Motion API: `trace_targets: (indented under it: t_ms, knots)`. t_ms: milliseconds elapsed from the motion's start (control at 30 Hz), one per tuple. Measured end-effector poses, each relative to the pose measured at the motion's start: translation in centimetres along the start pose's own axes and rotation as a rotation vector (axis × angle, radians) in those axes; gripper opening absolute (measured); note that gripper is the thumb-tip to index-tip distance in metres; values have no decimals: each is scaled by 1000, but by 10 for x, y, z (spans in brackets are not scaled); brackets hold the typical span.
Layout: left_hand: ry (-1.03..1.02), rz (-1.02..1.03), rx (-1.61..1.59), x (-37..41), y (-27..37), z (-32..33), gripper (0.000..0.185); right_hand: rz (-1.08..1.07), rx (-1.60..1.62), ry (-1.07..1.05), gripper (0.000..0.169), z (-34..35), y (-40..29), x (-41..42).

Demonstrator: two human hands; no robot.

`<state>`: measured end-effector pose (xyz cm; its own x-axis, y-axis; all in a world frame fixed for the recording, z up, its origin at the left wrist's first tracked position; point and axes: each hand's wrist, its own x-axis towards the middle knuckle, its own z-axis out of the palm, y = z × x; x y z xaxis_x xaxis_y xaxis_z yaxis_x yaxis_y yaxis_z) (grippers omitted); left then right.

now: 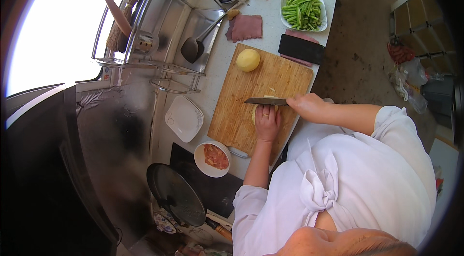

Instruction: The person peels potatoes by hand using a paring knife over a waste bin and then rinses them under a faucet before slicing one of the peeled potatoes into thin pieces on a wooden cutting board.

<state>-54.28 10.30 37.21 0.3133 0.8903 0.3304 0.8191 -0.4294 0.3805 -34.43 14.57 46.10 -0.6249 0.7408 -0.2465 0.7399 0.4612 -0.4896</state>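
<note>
My right hand [307,106] is closed around the handle of a kitchen knife [267,101], whose blade lies across the lower middle of the wooden cutting board [232,103]. Against the blade, my left hand [267,122] presses down on a pale yellow, peeled potato-like piece [254,116], mostly hidden under the fingers. Thin pale slices [269,96] show just beyond the blade. A whole peeled potato [248,60] rests near the board's far left corner. Beyond the board, a square white dish [285,23] holds cut green strips [302,10].
A black phone-like slab [301,49] lies on a pink cloth at the counter's right edge. Left of the board are a white plate [183,120], a white bowl [224,169] of raw meat and a lidded pan [177,194]. A metal rack [145,64] stands further left.
</note>
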Motion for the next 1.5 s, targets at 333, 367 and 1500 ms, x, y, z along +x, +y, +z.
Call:
trace_targets:
  t_ms: [333, 367, 1500]
  knots:
    - [32, -2, -9, 0, 2, -1, 37, -10, 41, 34, 20, 13, 15, 13]
    - [31, 2, -3, -1, 0, 0, 37, -14, 35, 30, 19, 6, 12, 9]
    - [57, 24, 35, -3, 0, 2, 33, 12, 29, 61, 21, 31, 5, 20]
